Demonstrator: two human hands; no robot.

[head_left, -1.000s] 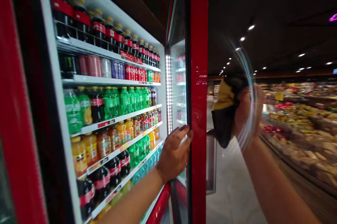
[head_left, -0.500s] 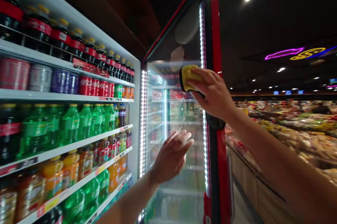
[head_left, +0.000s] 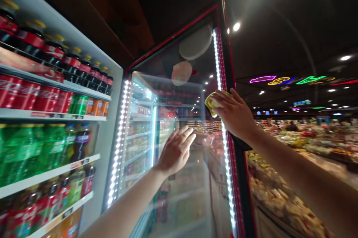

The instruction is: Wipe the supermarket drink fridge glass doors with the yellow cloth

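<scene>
My right hand [head_left: 237, 115] grips a folded yellow cloth [head_left: 216, 103] with a dark edge, its fingers laid over the top. The cloth lies against the glass door [head_left: 192, 178] of a drinks fridge, close to the lit strip on the door's outer side. Lower and further left, my left hand [head_left: 175, 152] is held with fingers stretched out and nothing in it. It is at the glass; whether the palm touches it I cannot tell. The door stands swung out, with a red and black frame [head_left: 243, 182].
Fridge shelves on the left hold cola bottles [head_left: 74, 62], red cans [head_left: 46, 98] and green bottles [head_left: 36, 148]. A light strip [head_left: 119, 133] runs along the door's hinge side. Beyond the door, at right, a display of packaged goods [head_left: 282, 197] stretches away. Neon signs [head_left: 279, 80] hang overhead.
My view has swung to the right and up. The cloth in my right hand is now closer to the door's outer light strip. My left hand stays open at the glass.
</scene>
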